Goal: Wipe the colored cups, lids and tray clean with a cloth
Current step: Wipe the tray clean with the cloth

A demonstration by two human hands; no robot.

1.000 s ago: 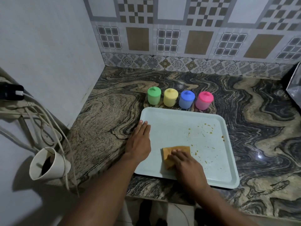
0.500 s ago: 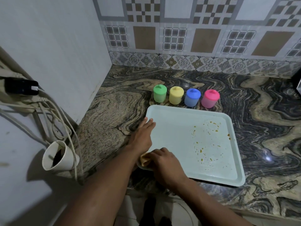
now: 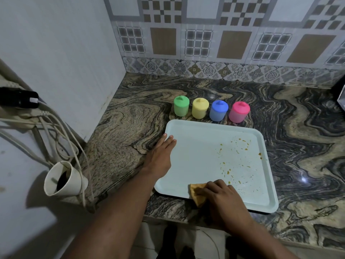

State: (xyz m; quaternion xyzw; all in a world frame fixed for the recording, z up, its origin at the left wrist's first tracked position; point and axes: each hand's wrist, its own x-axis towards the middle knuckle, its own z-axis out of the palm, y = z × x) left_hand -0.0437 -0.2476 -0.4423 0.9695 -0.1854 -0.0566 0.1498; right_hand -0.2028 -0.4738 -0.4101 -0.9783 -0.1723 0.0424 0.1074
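Observation:
A pale tray (image 3: 196,152) lies on the marbled counter, with orange crumbs and smears on its right half. My right hand (image 3: 224,200) presses an orange cloth (image 3: 197,193) onto the tray's near edge, fingers curled over it. My left hand (image 3: 160,157) lies flat on the tray's left rim, fingers straight. Behind the tray, lidded cups stand in a row: green (image 3: 181,106), yellow (image 3: 200,108), blue (image 3: 218,110), pink (image 3: 239,111).
The tiled wall runs behind the counter (image 3: 121,137) and a white wall closes its left side. At far left hang white cables (image 3: 61,131), a black plug (image 3: 16,99) and a tilted white cup (image 3: 61,179). A dark object sits at the right edge (image 3: 340,98).
My right hand slid the cloth from the tray's near-left corner rightward along the near edge. My left hand stays on the left rim. The camera shifted slightly.

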